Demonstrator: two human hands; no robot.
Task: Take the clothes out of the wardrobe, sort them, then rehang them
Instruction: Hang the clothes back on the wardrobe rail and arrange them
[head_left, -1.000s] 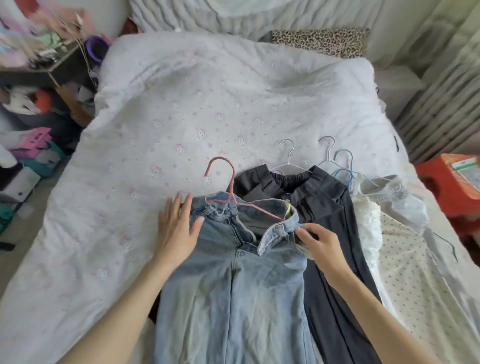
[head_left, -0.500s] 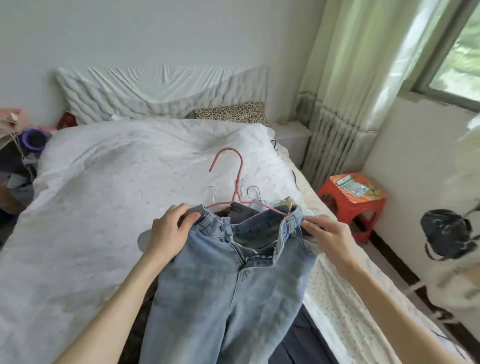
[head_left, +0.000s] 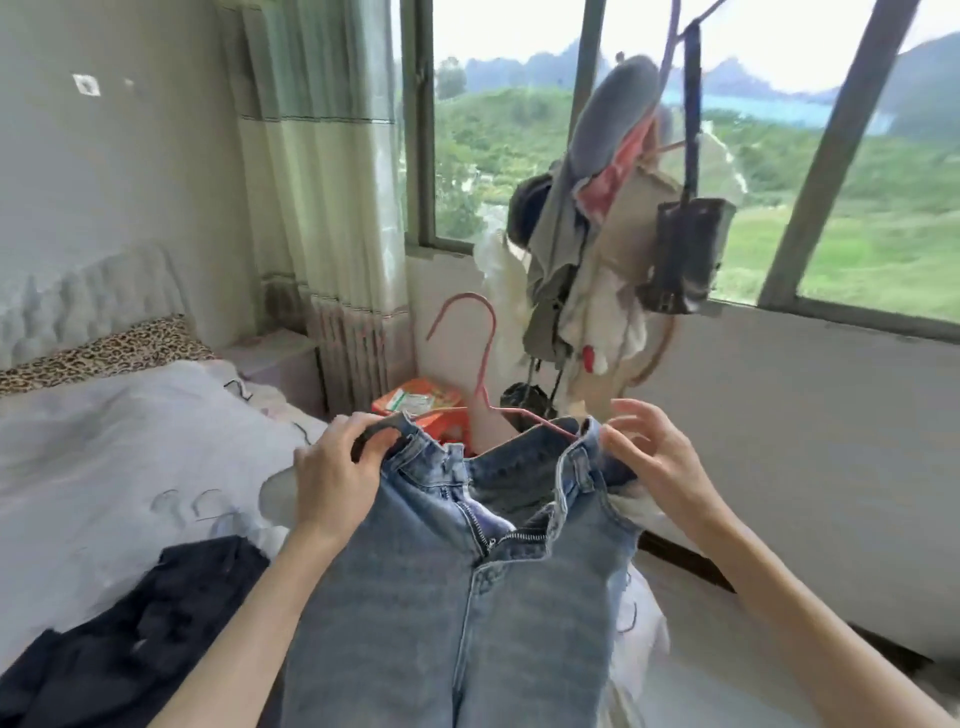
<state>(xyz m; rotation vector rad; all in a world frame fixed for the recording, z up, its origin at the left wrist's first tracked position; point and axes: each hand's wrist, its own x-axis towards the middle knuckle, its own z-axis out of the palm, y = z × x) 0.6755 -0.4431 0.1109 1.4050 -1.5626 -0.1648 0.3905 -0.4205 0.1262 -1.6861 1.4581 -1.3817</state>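
The jeans (head_left: 457, 587) hang in front of us on a pink hanger (head_left: 480, 374), lifted clear of the bed (head_left: 104, 457). Our left hand (head_left: 335, 480) grips the waistband's left end; our right hand (head_left: 652, 457) pinches the right end, the other fingers spread. We judge the denim heavy and floppy, best held at the stiff waistband. No containers show; dark trousers (head_left: 135, 634) lie on the bed.
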